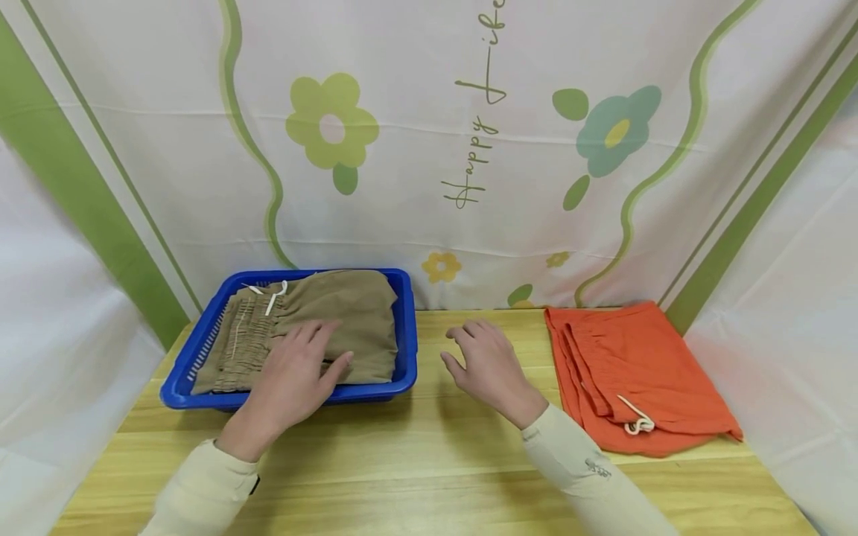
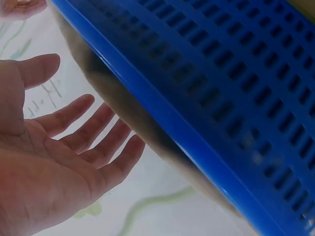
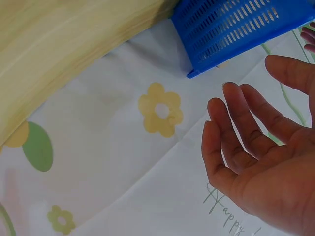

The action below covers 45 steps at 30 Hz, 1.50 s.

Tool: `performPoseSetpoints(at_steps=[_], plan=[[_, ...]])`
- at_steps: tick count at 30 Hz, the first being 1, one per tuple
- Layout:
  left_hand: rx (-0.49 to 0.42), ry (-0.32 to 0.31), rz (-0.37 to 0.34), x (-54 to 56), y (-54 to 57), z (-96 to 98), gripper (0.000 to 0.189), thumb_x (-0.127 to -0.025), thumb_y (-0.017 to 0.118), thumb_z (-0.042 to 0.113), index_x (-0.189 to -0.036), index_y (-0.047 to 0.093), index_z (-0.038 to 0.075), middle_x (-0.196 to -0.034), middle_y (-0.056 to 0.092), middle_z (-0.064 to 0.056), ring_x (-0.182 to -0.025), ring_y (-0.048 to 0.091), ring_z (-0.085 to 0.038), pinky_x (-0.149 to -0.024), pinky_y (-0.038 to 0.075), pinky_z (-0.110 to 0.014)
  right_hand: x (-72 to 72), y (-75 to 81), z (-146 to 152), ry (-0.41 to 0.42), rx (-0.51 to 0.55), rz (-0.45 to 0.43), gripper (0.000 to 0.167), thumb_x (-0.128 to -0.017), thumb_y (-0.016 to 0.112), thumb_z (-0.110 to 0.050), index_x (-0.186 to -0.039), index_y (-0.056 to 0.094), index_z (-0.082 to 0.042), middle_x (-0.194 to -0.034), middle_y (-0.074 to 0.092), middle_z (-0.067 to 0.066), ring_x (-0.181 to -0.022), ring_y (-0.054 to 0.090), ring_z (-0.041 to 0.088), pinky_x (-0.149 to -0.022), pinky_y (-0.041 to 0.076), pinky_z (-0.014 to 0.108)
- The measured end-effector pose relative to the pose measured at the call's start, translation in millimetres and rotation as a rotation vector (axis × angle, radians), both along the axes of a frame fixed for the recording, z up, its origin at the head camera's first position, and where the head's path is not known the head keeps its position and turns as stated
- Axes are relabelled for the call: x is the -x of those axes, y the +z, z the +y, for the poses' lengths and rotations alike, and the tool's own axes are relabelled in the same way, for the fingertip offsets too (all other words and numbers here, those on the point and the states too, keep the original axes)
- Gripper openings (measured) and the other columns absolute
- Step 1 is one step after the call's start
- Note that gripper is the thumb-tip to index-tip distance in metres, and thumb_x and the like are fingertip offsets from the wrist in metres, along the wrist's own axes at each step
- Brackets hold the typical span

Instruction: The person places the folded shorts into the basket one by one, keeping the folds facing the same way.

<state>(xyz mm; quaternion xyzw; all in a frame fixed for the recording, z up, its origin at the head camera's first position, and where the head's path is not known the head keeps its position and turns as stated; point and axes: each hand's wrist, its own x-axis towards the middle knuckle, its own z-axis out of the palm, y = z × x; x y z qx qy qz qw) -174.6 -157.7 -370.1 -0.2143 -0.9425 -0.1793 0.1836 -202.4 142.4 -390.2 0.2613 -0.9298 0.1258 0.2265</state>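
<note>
Folded khaki pants (image 1: 355,313) with a gathered waistband and white drawstring lie in a blue plastic basket (image 1: 406,335) at the left. My left hand (image 1: 295,372) is over the basket's front part, fingers spread and relaxed, close above the pants. In the left wrist view its fingers (image 2: 78,115) hold nothing, beside the basket's slotted wall (image 2: 211,88). To the right of the basket my right hand (image 1: 489,365) hovers above the table with loosely bent fingers and nothing in them. A folded orange garment (image 1: 643,365) with a pale drawstring lies farther right.
Everything stands on a light wooden table (image 1: 402,476). A white curtain (image 1: 415,186) with flowers and green lines hangs right behind the table's back edge, and white cloth flanks both sides.
</note>
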Motion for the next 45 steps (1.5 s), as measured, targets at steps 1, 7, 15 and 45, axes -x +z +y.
performPoseSetpoints(at_steps=[1,7,15,45], plan=[[-0.002,-0.009,0.004,-1.3,-0.6,3.3,0.051,-0.098,0.07,0.026,-0.138,0.057,-0.004,-0.13,0.059,-0.024,-0.122,0.054,-0.045,-0.099,0.044,-0.063,-1.7,-1.2,3,-0.002,-0.004,0.002,0.024,-0.091,0.078,-0.024,-0.107,0.073,-0.007,-0.098,0.07,0.007,-0.097,0.064,0.029,-0.091,0.051,0.048],[0.0,-0.047,0.027,-8.9,-3.6,23.5,0.051,-0.097,0.07,0.029,-0.137,0.058,0.0,-0.131,0.06,-0.02,-0.123,0.055,-0.042,-0.1,0.044,-0.061,-11.7,-7.6,24,-0.024,-0.028,-0.005,0.029,-0.089,0.079,-0.025,-0.109,0.071,-0.005,-0.098,0.069,0.006,-0.098,0.065,0.031,-0.091,0.05,0.052],[0.004,-0.102,0.048,-18.8,-8.5,48.0,0.049,-0.096,0.072,0.031,-0.135,0.061,0.003,-0.129,0.062,-0.016,-0.121,0.057,-0.038,-0.1,0.046,-0.057,-23.1,-14.3,51,-0.042,-0.029,-0.015,0.033,-0.088,0.081,-0.022,-0.112,0.071,-0.002,-0.098,0.069,0.01,-0.09,0.064,0.031,-0.082,0.052,0.049],[0.116,-0.197,0.04,-52.6,-30.6,72.7,0.048,-0.099,0.067,0.039,-0.137,0.061,0.01,-0.127,0.061,-0.01,-0.119,0.056,-0.03,-0.101,0.047,-0.05,11.3,-47.2,236,-0.356,0.064,-0.357,0.062,-0.105,0.057,-0.035,-0.143,0.045,0.012,-0.136,0.043,0.043,-0.125,0.038,0.061,-0.096,0.034,0.074]])
